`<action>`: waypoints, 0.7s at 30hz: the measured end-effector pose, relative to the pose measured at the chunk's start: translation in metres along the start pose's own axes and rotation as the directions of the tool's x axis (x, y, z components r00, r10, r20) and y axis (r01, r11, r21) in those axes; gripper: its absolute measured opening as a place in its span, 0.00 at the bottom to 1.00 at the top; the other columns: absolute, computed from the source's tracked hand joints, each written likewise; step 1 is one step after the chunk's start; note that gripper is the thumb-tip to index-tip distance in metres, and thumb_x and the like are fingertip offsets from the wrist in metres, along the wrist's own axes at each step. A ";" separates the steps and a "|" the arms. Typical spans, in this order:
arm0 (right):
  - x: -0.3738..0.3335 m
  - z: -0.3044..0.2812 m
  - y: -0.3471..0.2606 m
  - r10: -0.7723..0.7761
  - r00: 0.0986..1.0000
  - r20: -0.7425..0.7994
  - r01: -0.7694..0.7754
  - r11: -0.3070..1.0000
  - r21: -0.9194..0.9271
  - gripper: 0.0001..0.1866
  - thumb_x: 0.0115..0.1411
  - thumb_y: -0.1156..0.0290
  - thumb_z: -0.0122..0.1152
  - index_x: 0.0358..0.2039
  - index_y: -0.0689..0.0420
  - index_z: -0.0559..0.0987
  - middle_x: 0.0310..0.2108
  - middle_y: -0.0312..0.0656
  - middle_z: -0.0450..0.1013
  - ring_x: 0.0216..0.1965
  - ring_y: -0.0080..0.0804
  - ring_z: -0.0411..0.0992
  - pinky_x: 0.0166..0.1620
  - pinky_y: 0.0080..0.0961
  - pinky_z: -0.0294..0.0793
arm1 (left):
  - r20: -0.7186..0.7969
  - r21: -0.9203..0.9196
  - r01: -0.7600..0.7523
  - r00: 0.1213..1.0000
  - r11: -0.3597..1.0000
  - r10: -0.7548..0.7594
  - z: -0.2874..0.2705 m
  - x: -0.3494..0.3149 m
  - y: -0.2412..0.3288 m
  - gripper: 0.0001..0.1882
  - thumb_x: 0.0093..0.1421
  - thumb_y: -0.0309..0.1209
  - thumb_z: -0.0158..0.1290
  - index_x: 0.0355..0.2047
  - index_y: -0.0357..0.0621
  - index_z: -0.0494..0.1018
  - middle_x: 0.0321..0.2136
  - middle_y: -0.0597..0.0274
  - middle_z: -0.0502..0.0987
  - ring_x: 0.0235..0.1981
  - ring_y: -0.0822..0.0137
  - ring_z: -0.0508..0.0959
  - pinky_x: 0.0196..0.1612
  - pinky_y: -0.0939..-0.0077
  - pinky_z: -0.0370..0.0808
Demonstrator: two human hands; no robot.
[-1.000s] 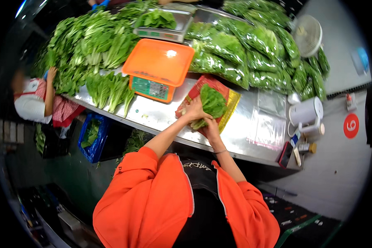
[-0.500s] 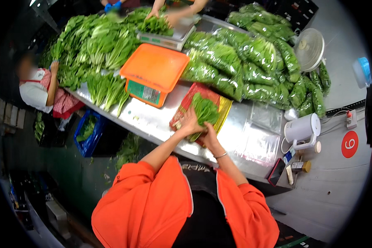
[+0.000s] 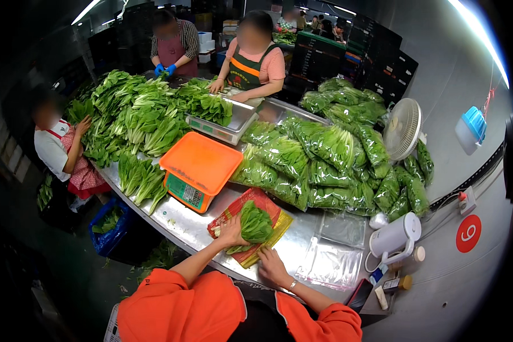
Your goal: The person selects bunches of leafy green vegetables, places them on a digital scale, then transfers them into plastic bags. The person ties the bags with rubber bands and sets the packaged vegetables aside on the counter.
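Note:
On the metal table before me lies a red and yellow woven sack (image 3: 246,259), spread flat. A bunch of leafy greens (image 3: 256,223) rests on it, leaves toward the right and pale stems toward the left. My left hand (image 3: 231,232) is closed over the stem side of this bunch. Beside it, my right hand (image 3: 273,267) is off the greens, its fingers stretched out at the sack's yellow near edge. Just beyond the sack stands an orange weighing scale (image 3: 202,162) with a bare top pan.
Loose greens (image 3: 131,108) are heaped at the left. Bagged greens (image 3: 325,148) fill the far right, beside a fan (image 3: 403,130). Clear plastic bags (image 3: 333,262) and a white kettle (image 3: 396,236) sit at the right. Several co-workers stand around, one behind a second scale (image 3: 228,122).
My right hand has left the greens and moved down to the sack's near edge. My left hand stays on the bunch. The view has tilted up, bringing the co-workers into sight.

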State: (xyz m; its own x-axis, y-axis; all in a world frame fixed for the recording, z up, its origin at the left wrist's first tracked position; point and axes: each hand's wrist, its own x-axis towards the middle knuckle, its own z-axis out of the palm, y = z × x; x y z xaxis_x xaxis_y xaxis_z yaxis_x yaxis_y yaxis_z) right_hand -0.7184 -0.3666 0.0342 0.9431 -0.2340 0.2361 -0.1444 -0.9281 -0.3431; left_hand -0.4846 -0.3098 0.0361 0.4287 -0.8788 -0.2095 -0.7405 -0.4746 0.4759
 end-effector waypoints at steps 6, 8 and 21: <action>0.029 -0.005 0.044 -0.146 0.985 -0.096 0.126 0.973 -0.194 0.11 0.49 0.71 0.55 0.35 0.54 0.76 0.37 0.38 0.70 0.42 0.34 0.67 0.52 0.37 0.60 | 0.072 0.045 0.033 0.997 0.998 -0.036 0.007 0.016 -0.012 0.65 0.27 0.58 0.68 0.59 0.34 0.47 0.55 0.44 0.60 0.58 0.46 0.61 0.58 0.46 0.56; 0.048 -0.013 0.040 -0.243 0.954 -0.175 0.216 0.963 -0.161 0.11 0.48 0.71 0.55 0.35 0.54 0.76 0.35 0.37 0.70 0.40 0.33 0.67 0.50 0.35 0.61 | 0.117 0.093 0.046 0.992 0.995 -0.056 0.013 0.031 -0.027 0.62 0.29 0.55 0.69 0.57 0.35 0.49 0.54 0.45 0.62 0.56 0.49 0.63 0.58 0.53 0.59; 0.158 -0.004 0.024 -0.571 0.785 -0.242 0.538 0.821 -0.192 0.10 0.48 0.72 0.53 0.34 0.53 0.75 0.34 0.38 0.67 0.39 0.35 0.67 0.51 0.39 0.60 | 0.490 -0.359 -0.089 0.829 0.929 0.269 -0.035 0.064 -0.068 0.45 0.42 0.44 0.63 0.59 0.46 0.55 0.53 0.48 0.67 0.55 0.57 0.67 0.55 0.68 0.64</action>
State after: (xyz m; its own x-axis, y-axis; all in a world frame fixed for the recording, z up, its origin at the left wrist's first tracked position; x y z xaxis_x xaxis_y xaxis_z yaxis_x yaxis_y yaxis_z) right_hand -0.5740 -0.4267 0.0672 0.7504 0.2759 0.6006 0.3314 -0.9433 0.0194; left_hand -0.3886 -0.3323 0.0202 -0.0971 -0.8804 -0.4643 -0.5405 -0.3451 0.7673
